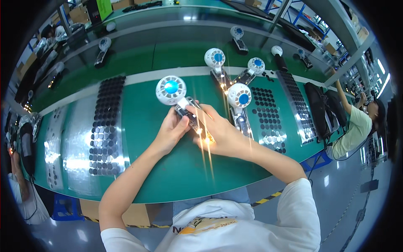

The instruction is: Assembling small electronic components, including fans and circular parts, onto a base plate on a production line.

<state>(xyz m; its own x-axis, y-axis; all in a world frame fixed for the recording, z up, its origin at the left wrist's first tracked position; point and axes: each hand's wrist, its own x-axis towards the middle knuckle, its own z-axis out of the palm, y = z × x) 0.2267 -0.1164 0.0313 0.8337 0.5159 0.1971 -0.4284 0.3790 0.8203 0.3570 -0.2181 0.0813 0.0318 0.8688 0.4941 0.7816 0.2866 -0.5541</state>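
Both my hands hold a handheld device (171, 89) with a round white vented head and a blue disc at its centre. Its dark handle slants down toward me, with parts showing and bright yellow lights at the lower end. My left hand (169, 132) is closed round the handle's left side, thumb on top. From the right, my right hand (220, 133) grips the same handle, its fingers partly hidden beneath. Just beyond that hand, several like devices lie on the green table, the nearest one (239, 96) with its handle lit too.
Sheets of round black pads (107, 113) lie left, and more pads (268, 122) right. A black bag (325, 107) sits at the table's right end. Beyond a pale rail, a green conveyor (168, 52) carries more devices (238, 38). Other people (357, 122) work at both sides.
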